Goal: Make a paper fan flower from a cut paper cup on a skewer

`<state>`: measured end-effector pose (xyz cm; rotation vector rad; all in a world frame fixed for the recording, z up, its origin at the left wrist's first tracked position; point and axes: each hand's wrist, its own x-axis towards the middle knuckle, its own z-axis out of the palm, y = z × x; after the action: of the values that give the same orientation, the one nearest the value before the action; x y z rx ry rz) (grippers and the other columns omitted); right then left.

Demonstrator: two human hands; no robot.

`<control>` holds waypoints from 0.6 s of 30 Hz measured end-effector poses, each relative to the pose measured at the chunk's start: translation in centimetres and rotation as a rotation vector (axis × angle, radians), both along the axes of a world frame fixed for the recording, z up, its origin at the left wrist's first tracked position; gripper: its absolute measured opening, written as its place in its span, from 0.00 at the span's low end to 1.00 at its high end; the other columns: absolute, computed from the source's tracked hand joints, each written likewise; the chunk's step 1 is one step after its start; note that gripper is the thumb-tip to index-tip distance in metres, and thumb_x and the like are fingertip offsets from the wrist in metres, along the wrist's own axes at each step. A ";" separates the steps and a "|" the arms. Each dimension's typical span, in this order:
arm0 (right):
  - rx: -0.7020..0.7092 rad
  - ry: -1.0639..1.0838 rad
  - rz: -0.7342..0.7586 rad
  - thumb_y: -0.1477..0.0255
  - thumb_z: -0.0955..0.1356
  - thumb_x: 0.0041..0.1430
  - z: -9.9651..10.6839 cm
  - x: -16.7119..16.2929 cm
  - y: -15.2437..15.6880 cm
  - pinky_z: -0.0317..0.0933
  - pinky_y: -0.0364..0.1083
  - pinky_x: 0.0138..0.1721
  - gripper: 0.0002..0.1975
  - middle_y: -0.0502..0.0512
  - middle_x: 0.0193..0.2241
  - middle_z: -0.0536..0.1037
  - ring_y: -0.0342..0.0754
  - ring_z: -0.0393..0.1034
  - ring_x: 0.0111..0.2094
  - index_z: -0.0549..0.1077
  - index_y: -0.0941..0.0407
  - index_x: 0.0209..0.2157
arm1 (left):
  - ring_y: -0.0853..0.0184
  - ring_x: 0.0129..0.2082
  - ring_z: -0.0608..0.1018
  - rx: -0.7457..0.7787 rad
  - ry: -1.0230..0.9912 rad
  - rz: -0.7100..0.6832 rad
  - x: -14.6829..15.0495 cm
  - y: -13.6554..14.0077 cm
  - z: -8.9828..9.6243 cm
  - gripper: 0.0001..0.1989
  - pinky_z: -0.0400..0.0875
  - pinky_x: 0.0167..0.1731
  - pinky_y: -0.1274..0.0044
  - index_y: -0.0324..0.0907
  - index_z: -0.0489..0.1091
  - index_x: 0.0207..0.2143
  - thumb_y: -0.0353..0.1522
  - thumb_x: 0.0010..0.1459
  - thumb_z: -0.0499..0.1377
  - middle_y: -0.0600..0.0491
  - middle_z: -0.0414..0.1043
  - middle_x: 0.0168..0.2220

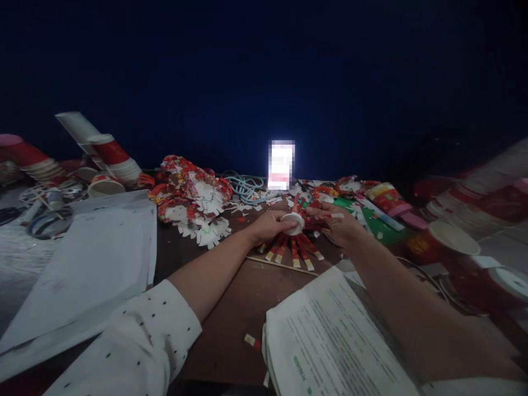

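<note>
A red paper cup slit into strips is held above the brown table, its round white base facing me. The strips fan out below and around the base, with pale ends. My left hand is closed on the left edge of the base, thumb on top. On the right side, my right hand has its fingers closed around red strips of the same cup. Its fingertips are partly hidden among those strips. A thin wooden stick lies on the table just below the cup.
Cut, flattened cups lie heaped left of my hands. Stacked paper cups stand at the far left, and more cups lie at the right. A lit screen stands behind. A printed paper packet is in front, white sheets left.
</note>
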<state>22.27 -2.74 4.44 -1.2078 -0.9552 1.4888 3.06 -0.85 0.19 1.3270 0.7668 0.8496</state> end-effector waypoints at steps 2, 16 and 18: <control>0.013 -0.001 -0.060 0.73 0.79 0.44 0.0 0.0 0.2 0.69 0.42 0.22 0.11 0.48 0.19 0.78 0.43 0.71 0.19 0.74 0.55 0.24 | 0.65 0.35 0.77 0.012 0.018 0.013 0.0 0.1 -0.1 0.25 0.69 0.45 0.71 0.36 0.80 0.34 0.47 0.40 0.73 0.49 0.80 0.33; 0.164 -0.084 -0.384 0.68 0.75 0.47 0.6 1.6 1.4 0.68 0.45 0.23 0.07 0.47 0.20 0.75 0.43 0.67 0.19 0.75 0.53 0.24 | 0.66 0.33 0.77 -0.038 0.008 0.014 0.1 0.3 -0.3 0.24 0.70 0.42 0.73 0.36 0.80 0.32 0.46 0.38 0.74 0.50 0.80 0.31; 0.168 -0.124 -0.424 0.69 0.74 0.49 0.4 2.3 1.9 0.66 0.43 0.23 0.07 0.48 0.21 0.76 0.44 0.69 0.21 0.74 0.53 0.23 | 0.66 0.32 0.77 -0.041 0.008 0.014 0.0 0.3 -0.3 0.24 0.70 0.42 0.73 0.36 0.80 0.32 0.45 0.38 0.75 0.50 0.80 0.31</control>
<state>24.55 -0.85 4.86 -1.2945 -0.8228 0.9908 3.10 -0.59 -0.14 1.2904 0.7972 0.8360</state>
